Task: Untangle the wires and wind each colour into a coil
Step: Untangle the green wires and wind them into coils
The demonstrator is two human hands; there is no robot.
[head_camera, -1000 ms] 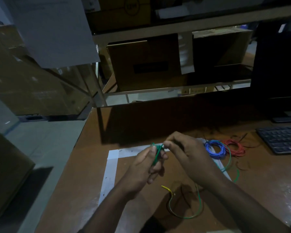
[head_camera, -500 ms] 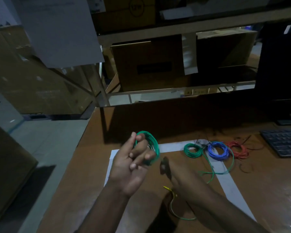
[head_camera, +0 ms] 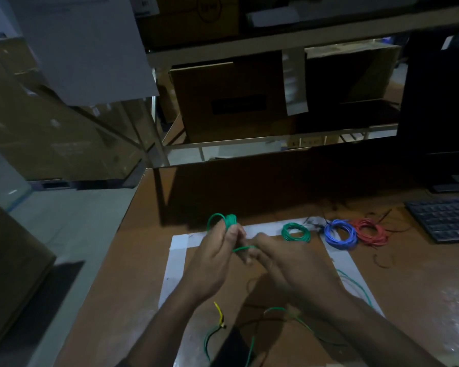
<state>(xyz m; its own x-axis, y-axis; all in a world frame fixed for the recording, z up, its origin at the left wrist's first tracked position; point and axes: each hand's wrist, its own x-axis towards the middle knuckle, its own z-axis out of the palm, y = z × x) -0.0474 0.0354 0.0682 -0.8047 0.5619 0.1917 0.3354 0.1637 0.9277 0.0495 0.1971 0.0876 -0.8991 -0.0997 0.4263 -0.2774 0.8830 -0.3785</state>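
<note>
Two bare hands meet above the brown counter (head_camera: 122, 282), inside a square outline of white tape (head_camera: 179, 250) stuck to its surface. The left hand (head_camera: 215, 263) grips a small bundle of wound green wire (head_camera: 229, 220) between thumb and curled fingers, with one loop standing out from the bundle on the side away from the tape square's middle. A strand of the same green wire runs from that bundle across to the right hand (head_camera: 284, 263), whose fingertips pinch it just beside the left thumb.

Beyond the tape square's far edge, three finished coils lie in a row on the counter: a green wire coil (head_camera: 295, 232) nearest the hands, a blue wire coil (head_camera: 340, 233) next to it, and a red wire coil (head_camera: 371, 231) touching the blue one. Loose green wire (head_camera: 354, 284) trails over the tape near the right forearm, and more loose green strands with a short yellow wire end (head_camera: 219, 312) lie inside the square, below the wrists.

A dark computer keyboard (head_camera: 445, 217) sits past the red coil, well apart from the tape square.
</note>
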